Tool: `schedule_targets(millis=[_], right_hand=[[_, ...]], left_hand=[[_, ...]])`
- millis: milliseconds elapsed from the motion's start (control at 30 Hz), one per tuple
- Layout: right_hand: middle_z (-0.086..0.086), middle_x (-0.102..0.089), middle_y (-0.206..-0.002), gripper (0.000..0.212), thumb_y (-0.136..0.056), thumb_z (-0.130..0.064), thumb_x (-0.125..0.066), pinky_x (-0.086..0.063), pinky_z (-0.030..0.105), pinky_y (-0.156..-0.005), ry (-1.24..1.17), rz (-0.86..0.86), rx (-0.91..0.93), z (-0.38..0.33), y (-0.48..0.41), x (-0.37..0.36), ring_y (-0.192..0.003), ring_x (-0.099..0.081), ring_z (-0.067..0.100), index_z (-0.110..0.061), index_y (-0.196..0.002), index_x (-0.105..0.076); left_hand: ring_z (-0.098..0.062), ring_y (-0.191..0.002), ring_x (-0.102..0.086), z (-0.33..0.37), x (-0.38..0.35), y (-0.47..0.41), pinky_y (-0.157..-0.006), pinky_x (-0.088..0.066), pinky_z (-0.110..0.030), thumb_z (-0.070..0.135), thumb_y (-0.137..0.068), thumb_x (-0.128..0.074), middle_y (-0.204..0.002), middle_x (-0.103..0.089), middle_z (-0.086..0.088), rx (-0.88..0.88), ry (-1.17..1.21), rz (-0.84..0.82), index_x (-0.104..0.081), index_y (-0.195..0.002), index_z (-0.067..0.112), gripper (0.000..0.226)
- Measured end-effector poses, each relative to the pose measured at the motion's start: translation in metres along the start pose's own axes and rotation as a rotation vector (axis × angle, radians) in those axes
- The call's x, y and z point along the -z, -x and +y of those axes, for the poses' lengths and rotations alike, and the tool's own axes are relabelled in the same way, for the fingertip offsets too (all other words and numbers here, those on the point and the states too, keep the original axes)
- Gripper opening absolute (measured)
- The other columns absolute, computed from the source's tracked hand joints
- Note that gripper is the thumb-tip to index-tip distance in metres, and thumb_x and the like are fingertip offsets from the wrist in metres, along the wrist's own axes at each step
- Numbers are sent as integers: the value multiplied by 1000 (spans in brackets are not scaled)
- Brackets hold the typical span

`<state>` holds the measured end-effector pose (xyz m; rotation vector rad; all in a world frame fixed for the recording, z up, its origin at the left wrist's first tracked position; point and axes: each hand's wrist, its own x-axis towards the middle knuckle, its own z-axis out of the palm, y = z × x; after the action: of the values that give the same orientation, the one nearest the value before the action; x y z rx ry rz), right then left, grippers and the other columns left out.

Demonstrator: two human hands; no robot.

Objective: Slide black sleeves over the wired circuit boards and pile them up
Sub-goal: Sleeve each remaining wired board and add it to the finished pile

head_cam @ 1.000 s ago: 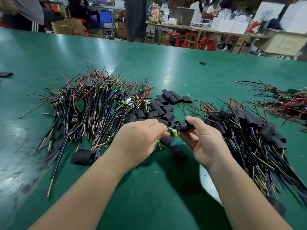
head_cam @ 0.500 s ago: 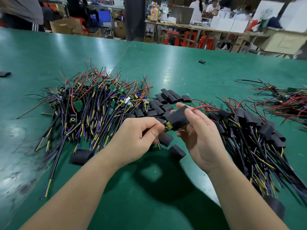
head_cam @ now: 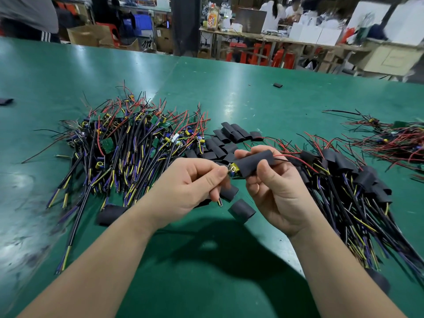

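**Head view.** The matt black tubular sleeve [head_cam: 257,162] is held above the glossy green table [head_cam: 68,72], between the two heaps. It now covers almost all of the wired circuit board [head_cam: 234,169]. A second ago the board's yellow and blue components stood bare outside the tube; only a yellow part and a metal lug now show at its left mouth, and thin red and black leads come out of its right end. The slide therefore appears nearly complete — a final seating, then placement on the pile.

- The left hand [head_cam: 190,182] is closed, thumb and forefinger pinching the board's exposed end. Dark cables with yellow tips hang below the fist.
- The right hand [head_cam: 275,191] grips the sleeve, thumb in front and fingers curled behind.

**Materials.**
- Left heap of unsleeved boards [head_cam: 128,143]: small green boards tangled in stiff black, purple and yellow cables and fine red wire.
- Right heap of sleeved boards [head_cam: 358,180]: soft-looking black tubes, some creased, with the cables fanned toward the viewer.
- Loose empty sleeves [head_cam: 229,138]: flattened and dull, lying between the heaps. One rounder empty sleeve [head_cam: 242,211] lies just below the hands.
- A third wire tangle [head_cam: 394,143] lies well apart at far right.
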<state>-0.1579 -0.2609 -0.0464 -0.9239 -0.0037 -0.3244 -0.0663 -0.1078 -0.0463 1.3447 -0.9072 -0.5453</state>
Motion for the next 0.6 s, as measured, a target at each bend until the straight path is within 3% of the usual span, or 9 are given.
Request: schedule_targets(millis=[167,267,333,433,533,600], right_hand=[[13,-73,-84,57,-46,-40,-91,-52,20,-50,166,64,7,11,-2,-1,-56,-66,15,-9,-86,-65],[13,-73,-82,60,-45,-46,-91,-52,20,-51,219,59,-11,14,-3,-1,-61,-69,20,-9,-85,-68],[12,-74,-84,51,-47,-43,-91,-52,19,-52,192,36,-3,14,-2,0,-61,-69,18,-13,-82,-71],[16,-73,-93,50,-54,-31,-88,-53,20,-53,150,32,3,14,-1,1,-61,-68,19,-9,-91,-63],[13,-73,-100,39,-66,-17,-77,-55,24,-65,231,42,-8,15,-2,-1,-72,-68,19,-12,-102,-61],[10,-72,-99,47,-64,-16,-75,-55,28,-73,298,67,-21,16,-2,-2,-83,-66,20,-20,-109,-64]], left_hand=[[-1,-38,-37,1,2,1,-41,-31,-10,30,-87,-56,-49,-55,5,6,-20,31,-64,-70,3,32],[0,-50,-49,-1,1,1,-54,-43,-9,33,-83,-56,-51,-57,9,23,-80,10,-65,-71,6,31],[0,-52,-51,-2,1,1,-55,-44,-10,32,-83,-55,-51,-57,9,46,-68,20,-66,-72,8,29],[-3,-52,-51,-3,1,-1,-54,-42,-12,33,-86,-57,-54,-60,5,42,-110,53,-68,-74,4,33],[-15,-53,-48,-6,4,-2,-52,-37,-23,34,-87,-61,-55,-63,-2,19,-222,108,-69,-68,3,37],[-14,-48,-44,-6,5,-2,-47,-33,-22,32,-87,-65,-52,-62,-2,39,-247,134,-68,-63,8,35]])
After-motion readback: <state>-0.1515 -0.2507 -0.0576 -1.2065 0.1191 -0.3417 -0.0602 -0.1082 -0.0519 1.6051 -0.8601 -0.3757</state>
